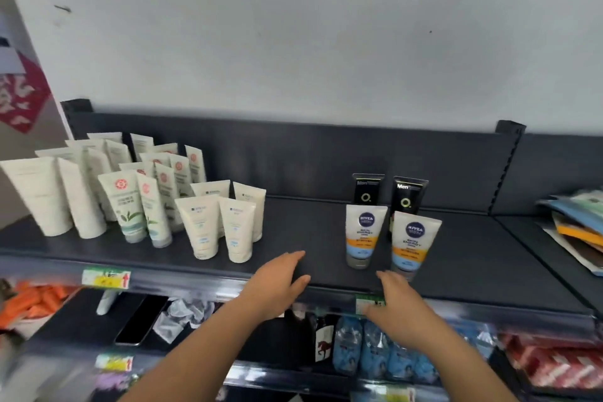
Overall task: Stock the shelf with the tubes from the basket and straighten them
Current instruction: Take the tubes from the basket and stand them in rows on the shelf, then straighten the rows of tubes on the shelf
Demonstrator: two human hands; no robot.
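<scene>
Shelf (310,232) well stocked — white tubes (137,192) upright at left end, four more tubes (388,225) right of middle near front edge, bare gap between; basket unseen; both hands, left (277,281) and right (399,302), spread and empty at front edge — likely straightening left.

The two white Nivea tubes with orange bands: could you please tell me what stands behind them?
Behind the two white Nivea tubes with orange bands stand two black tubes marked Men, one behind each. Their lower parts are covered, so their caps cannot be seen.

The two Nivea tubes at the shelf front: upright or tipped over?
Upright. Both Nivea tubes stand on their caps, labels facing forward.
</scene>
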